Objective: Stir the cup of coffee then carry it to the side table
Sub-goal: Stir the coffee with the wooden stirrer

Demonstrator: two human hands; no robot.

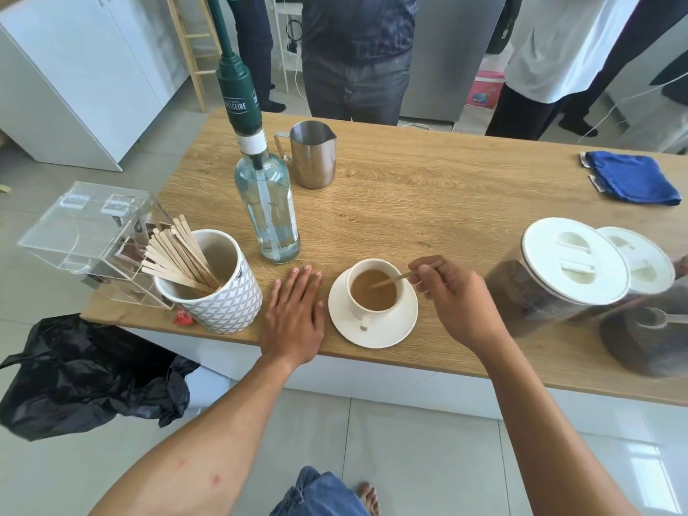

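The cup (375, 290) stands on its saucer (373, 332) at the desk (428, 202) near edge. Right hand (452, 294) pinches the stirrer (396, 278) — tip in the coffee, shaft slanting up-right. Left hand (294, 314) lies flat, fingers straight, just left of the saucer — the nearer support.

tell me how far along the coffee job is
Done: a stirrer is in the coffee. In hand: the right hand pinches it, tip in the cup; the left hand rests flat on the table. Left: carrying the cup, on its saucer, to the side table.
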